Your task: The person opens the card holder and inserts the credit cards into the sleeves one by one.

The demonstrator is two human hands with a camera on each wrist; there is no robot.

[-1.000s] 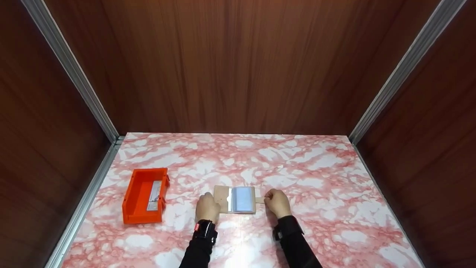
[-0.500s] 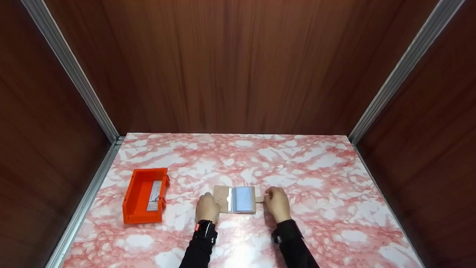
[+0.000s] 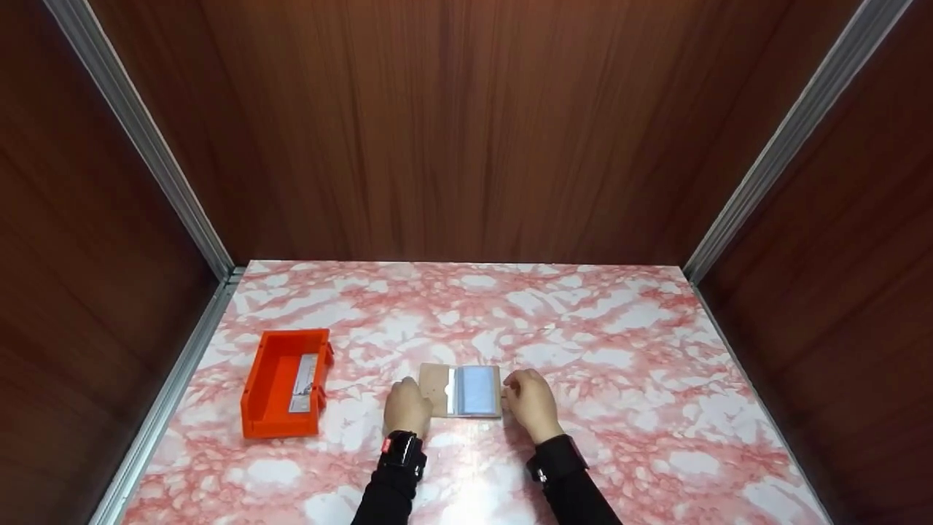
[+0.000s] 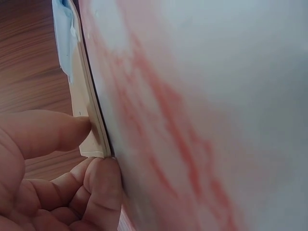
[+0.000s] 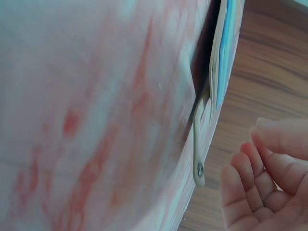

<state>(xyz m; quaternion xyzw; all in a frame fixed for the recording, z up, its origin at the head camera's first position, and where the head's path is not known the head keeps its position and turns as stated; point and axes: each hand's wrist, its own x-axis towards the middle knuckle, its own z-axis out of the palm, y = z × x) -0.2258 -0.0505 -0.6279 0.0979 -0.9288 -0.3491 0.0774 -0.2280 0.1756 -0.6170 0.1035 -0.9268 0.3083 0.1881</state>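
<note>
A beige card holder (image 3: 435,383) lies spread out on the table, its clear plastic sleeves (image 3: 477,389) on the right half. At the left edge my left hand (image 3: 407,408) pinches the cover; the left wrist view has the thumb (image 4: 72,130) on its inner face and a fingertip at its outer edge. Just past the right edge is my right hand (image 3: 532,405), fingers loosely curled and holding nothing. Beside it in the right wrist view, a strap (image 5: 198,149) with a metal snap sticks out from the holder, apart from the fingertips.
An orange bin (image 3: 279,379) stands on the left of the table with a printed card (image 3: 303,383) inside. Dark wood-look panels (image 3: 466,131) enclose the back and both sides of the red-and-white marbled table (image 3: 598,313).
My right hand has let go of the strap and moved left, closer to the card holder's right edge. My left hand and the holder have stayed put.
</note>
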